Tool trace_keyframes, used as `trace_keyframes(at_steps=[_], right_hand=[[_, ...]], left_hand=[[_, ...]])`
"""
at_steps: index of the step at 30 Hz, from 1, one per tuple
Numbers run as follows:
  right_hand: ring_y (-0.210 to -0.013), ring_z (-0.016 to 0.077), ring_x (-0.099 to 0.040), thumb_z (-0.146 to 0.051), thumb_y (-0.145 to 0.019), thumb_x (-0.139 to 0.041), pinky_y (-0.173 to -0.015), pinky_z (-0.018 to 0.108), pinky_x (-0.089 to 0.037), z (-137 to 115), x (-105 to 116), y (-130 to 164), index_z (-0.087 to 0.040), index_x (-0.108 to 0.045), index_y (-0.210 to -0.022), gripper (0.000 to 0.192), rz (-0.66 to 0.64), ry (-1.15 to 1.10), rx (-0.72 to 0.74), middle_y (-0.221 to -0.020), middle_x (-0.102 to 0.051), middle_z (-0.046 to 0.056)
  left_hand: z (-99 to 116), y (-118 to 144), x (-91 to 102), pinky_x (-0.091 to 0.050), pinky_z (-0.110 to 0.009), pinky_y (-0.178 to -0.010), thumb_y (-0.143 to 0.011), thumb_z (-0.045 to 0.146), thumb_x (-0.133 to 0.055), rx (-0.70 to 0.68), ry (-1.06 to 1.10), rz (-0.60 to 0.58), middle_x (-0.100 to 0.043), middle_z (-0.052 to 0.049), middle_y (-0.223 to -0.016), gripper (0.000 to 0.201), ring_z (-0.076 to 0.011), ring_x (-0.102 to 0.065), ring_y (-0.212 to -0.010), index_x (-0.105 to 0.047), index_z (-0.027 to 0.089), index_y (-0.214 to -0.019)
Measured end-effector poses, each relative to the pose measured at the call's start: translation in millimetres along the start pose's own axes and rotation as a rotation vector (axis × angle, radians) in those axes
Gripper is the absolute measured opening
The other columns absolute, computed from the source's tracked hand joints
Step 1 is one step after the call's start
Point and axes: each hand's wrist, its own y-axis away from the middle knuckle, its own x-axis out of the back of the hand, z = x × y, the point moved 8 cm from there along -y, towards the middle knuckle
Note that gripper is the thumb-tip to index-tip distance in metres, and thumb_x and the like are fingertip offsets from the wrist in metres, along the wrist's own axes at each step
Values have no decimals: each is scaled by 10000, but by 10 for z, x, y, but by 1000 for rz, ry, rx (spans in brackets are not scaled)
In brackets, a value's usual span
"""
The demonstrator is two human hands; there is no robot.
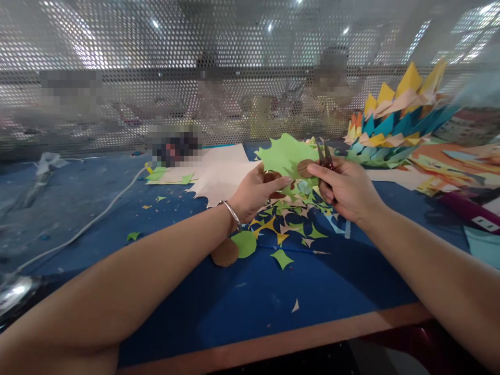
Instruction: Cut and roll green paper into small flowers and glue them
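Above the table, a light green paper sheet (287,153) with a scalloped, pointed edge is pinched at its lower left by my left hand (253,192). A brown disc partly shows behind those fingers. My right hand (347,187) is closed around small scissors (325,155), blades pointing up, while its thumb presses a brown round disc (308,167) at the green sheet's right side. Below my hands lies a heap of green, yellow and pale paper scraps (289,213). A green paper circle (245,244) and another brown disc (225,252) rest beside my left wrist.
A pale cut sheet (222,172) lies behind my left hand. Stacks of pointed coloured paper (394,120) stand at back right, near a purple object (469,211). A white cord (97,219) crosses the blue table (175,312). Behind rises a perforated metal screen (234,41), with people beyond.
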Motion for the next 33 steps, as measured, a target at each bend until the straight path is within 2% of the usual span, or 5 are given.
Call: trace_keyframes(at_steps=[8, 13, 16, 22, 33], right_hand=[[-401, 86, -329, -408, -802, -754, -393, 266, -246, -69, 100, -72, -226, -576, -741, 262, 42, 267, 129, -543, -426, -67], [-535, 128, -397, -392, -786, -745, -515, 289, -292, -130, 100, -100, -216, -570, -654, 281, 24, 532, 226, -578, -463, -27], [-560, 137, -429, -420, -785, -729, -549, 296, -302, -71, 123, -122, -209, -598, -688, 267, 15, 581, 171, -609, -518, -12], [-605, 165, -497, -483, -778, -700, -593, 313, -340, 72, 106, -180, -201, -657, -721, 290, -64, 732, 86, -648, -612, 15], [-535, 149, -457, -500, -787, -711, -526, 311, -296, 68, 94, -202, -219, -637, -664, 315, -78, 860, 92, -568, -549, 6]], left_hand=[[441, -208, 866, -482, -281, -689, -882, 331, -609, -81, -441, 353, -701, -76, -971, 146, -151, -638, -791, -561, 199, -839], [677, -263, 1159, -463, -336, -770, -751, 289, -657, -4, -1328, 170, -742, -106, -923, 158, -234, -658, -847, -712, 181, -852], [725, -230, 1345, -464, -332, -817, -816, 329, -553, 127, -1577, 155, -754, -139, -1036, 316, -273, -677, -951, -734, 151, -1005], [552, -175, 1778, -466, -357, -919, -787, 577, -587, 477, -1769, 107, -719, -182, -1217, 640, -347, -655, -1112, -689, 114, -1217], [293, -208, 1949, -415, -334, -716, -663, 779, -612, 582, -1674, -36, -702, -140, -763, 631, -325, -654, -879, -731, 160, -695]])
